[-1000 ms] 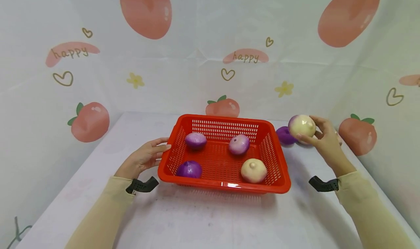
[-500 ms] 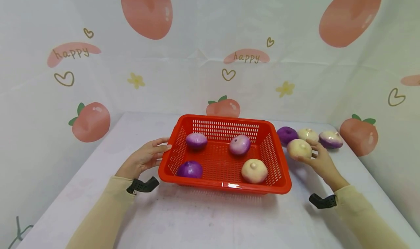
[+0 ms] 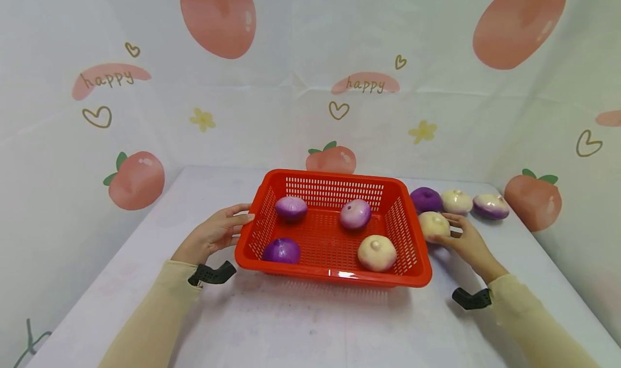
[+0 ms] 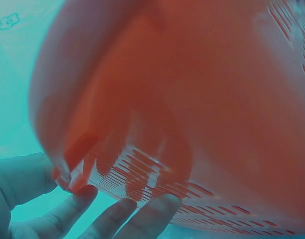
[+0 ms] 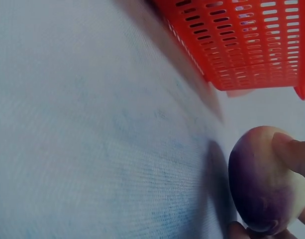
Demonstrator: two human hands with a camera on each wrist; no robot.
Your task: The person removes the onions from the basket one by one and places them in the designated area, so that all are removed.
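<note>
My right hand (image 3: 469, 247) pinches a cream-and-purple onion (image 3: 434, 226) just outside the right wall of a red plastic basket (image 3: 335, 273). In the right wrist view, the thumb lies on that onion (image 5: 261, 184) and other fingertips show under it, near the tabletop. At the basket's left end, my left hand (image 3: 213, 233) holds the rim, with one fingertip over the edge. Fingertips meet the basket's outer wall (image 4: 232, 124) in the left wrist view. Inside the basket lie several onions: two pale purple ones (image 3: 291, 209), a dark purple one (image 3: 282, 250) and a cream one (image 3: 377, 252).
Behind the right hand, a dark purple onion (image 3: 426, 200), a cream onion (image 3: 456, 201) and a purple-and-white onion (image 3: 491, 207) sit in a row on the white-covered table (image 3: 310, 325). A printed curtain (image 3: 271, 115) hangs along the back and sides.
My right hand has brought the onion down and toward me, leftward to the basket's right side, uncovering the row behind. The left hand has stayed on the rim.
</note>
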